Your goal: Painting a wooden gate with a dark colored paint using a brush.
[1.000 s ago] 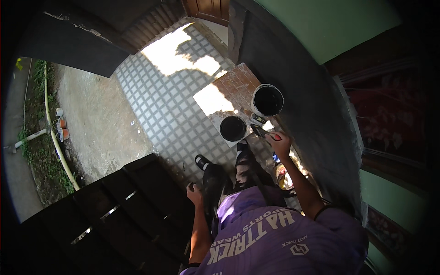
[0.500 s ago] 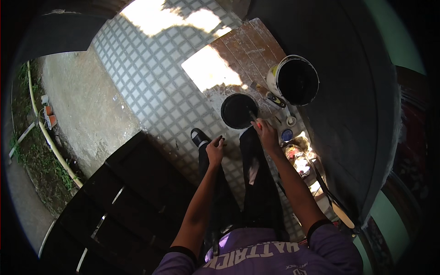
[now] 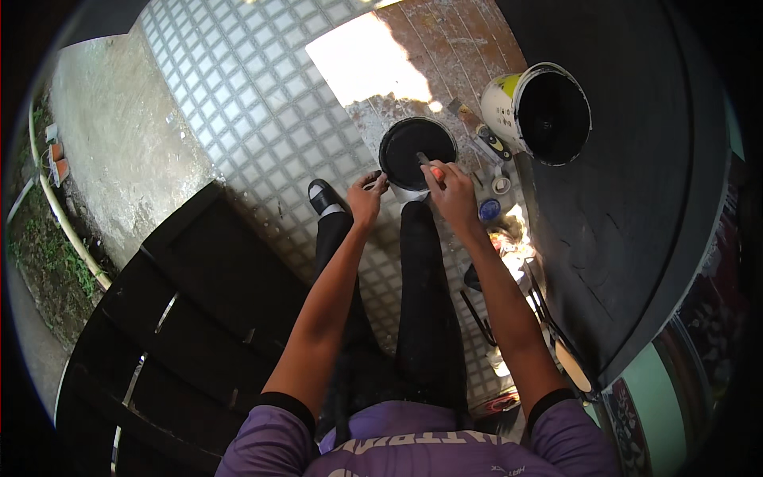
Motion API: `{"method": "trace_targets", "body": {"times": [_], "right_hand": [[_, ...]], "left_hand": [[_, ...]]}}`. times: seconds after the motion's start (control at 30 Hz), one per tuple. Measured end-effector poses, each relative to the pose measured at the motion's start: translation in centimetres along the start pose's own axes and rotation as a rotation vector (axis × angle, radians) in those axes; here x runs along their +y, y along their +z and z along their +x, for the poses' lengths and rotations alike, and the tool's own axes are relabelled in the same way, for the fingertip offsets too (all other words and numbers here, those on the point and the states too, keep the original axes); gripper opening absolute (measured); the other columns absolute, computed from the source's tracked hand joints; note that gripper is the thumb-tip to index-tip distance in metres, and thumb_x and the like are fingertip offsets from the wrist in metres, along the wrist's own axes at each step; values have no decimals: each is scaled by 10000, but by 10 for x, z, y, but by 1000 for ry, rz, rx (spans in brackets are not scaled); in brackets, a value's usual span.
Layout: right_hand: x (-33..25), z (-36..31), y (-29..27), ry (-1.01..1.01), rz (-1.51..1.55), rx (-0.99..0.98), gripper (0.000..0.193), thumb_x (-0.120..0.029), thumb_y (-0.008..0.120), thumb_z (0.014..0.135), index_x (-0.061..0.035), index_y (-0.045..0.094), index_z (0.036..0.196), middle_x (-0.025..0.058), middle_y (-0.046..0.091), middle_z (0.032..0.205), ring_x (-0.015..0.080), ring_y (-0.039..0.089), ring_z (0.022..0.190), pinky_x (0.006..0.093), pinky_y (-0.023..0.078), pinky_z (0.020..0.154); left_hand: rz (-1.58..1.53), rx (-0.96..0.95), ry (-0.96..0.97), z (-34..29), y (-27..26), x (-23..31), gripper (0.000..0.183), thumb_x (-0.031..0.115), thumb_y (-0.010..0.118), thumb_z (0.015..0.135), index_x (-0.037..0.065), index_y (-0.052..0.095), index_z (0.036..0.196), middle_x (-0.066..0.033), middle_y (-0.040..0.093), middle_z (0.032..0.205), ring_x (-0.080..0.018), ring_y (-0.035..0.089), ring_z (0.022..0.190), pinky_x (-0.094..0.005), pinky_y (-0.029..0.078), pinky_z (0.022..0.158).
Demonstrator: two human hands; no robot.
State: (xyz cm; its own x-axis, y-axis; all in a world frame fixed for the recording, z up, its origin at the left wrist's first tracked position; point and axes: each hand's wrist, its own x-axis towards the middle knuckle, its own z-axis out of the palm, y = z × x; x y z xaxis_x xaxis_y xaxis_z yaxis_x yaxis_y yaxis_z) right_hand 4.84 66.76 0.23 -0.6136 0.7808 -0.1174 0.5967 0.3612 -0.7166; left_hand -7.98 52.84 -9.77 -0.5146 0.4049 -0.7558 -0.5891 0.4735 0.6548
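Observation:
My right hand [image 3: 453, 195] is closed around a small tool [image 3: 437, 172] with an orange-red handle. The tool's greyish end reaches over the round tub of black paint [image 3: 397, 131], and its exact kind is hard to make out. At the tub's near left rim is my left hand [image 3: 367, 199], its fingers loosely bent and apart, the tips dark with paint. Whether they touch the rim I cannot tell. Right of the tub lie a brush [image 3: 467, 119] and a black-and-yellow handled tool [image 3: 494, 143].
A larger white bucket [image 3: 501, 107], black inside, stands beside a worn brown board [image 3: 453, 48]. A blue lid [image 3: 489, 209] and a small white cup [image 3: 501, 185] lie nearer me. Dark furniture [image 3: 207, 286] fills the left; a large black panel [image 3: 628, 238] the right.
My left hand has come forward to the tub's rim. The right hand still holds the tool, now tilted further over the paint. The whole view has shifted.

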Motion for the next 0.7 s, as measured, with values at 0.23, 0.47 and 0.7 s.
{"method": "trace_targets", "body": {"times": [0.23, 0.47, 0.7], "right_hand": [[-14, 3, 18, -26, -324, -38, 184, -193, 638, 937, -43, 572, 1023, 151, 556, 799, 350, 656, 721, 414, 518, 564], [-36, 3, 47, -83, 43, -104, 209, -174, 664, 917, 8, 645, 1019, 200, 651, 921, 377, 656, 780, 380, 539, 635], [-6, 42, -13, 216, 52, 68, 211, -196, 627, 956, 7, 678, 930, 144, 661, 737, 261, 659, 609, 348, 497, 556]], "left_hand": [[38, -62, 46, 9, -8, 3, 182, 83, 716, 884, -69, 714, 983, -96, 728, 861, -138, 696, 737, -261, 581, 691], [246, -90, 79, 14, -14, 5, 163, 121, 732, 870, -38, 745, 901, -62, 724, 759, -92, 682, 702, -237, 561, 664], [207, -65, 38, 14, -9, 4, 176, 117, 724, 874, -45, 744, 939, -73, 730, 790, -112, 695, 698, -241, 564, 666]]}}
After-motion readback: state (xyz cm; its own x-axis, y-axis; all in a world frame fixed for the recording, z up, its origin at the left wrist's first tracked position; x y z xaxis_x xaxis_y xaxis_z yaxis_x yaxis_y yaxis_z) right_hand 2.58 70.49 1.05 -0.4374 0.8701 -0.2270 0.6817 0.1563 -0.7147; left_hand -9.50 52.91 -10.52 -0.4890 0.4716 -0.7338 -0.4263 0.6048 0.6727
